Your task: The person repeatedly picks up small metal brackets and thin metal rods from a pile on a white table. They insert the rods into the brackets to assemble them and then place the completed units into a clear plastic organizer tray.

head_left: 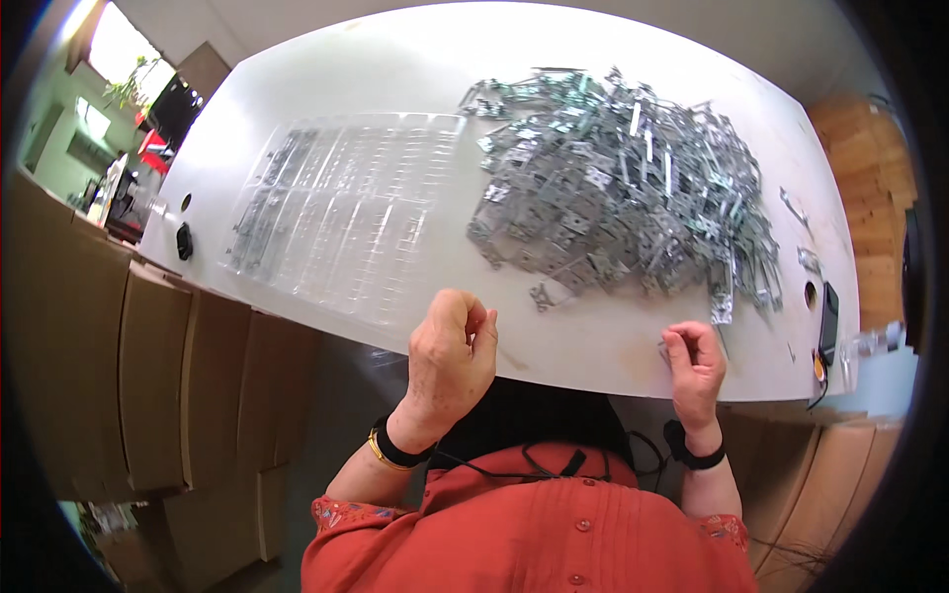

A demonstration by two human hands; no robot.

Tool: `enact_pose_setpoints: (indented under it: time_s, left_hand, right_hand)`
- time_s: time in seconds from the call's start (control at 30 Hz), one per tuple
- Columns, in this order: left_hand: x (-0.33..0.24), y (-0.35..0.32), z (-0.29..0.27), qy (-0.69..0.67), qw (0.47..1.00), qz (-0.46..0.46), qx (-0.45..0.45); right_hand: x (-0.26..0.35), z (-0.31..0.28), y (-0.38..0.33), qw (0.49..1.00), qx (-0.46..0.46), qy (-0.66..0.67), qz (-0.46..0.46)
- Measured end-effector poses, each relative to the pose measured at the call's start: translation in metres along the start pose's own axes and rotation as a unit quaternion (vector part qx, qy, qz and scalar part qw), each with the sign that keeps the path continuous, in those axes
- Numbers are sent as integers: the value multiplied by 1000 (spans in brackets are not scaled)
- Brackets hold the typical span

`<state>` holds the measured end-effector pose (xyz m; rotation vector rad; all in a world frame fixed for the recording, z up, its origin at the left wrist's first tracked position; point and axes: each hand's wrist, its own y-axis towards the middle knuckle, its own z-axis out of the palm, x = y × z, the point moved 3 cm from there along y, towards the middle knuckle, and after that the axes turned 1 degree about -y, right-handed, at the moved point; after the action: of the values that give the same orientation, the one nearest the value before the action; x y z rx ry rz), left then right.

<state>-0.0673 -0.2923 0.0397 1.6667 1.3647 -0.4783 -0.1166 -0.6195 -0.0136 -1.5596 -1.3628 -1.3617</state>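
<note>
Head view: left hand point(450, 356) loosely curled, empty, just below the clear plastic tray point(346, 212); right hand point(695, 364) pinches a thin metal piece point(664, 345), right of the tray, near the bracket pile point(623, 188).

Relative to the white table point(613, 356): one clear plastic tray point(346, 217) is counted at its left part. One heap of metal brackets point(623, 188), too many to count, is counted at its centre-right. Two hands are counted at its near edge.
</note>
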Motion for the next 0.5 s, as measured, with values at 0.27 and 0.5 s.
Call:
enact_pose_setpoints:
  time_s: [0.27, 0.5]
  left_hand:
    - [-8, 4, 32, 69, 991, 60, 93]
    - [-16, 9, 60, 126, 981, 71, 132]
  right_hand:
    - [8, 1, -4, 999, 7, 13, -30]
    - [10, -1, -5, 999, 12, 5, -29]
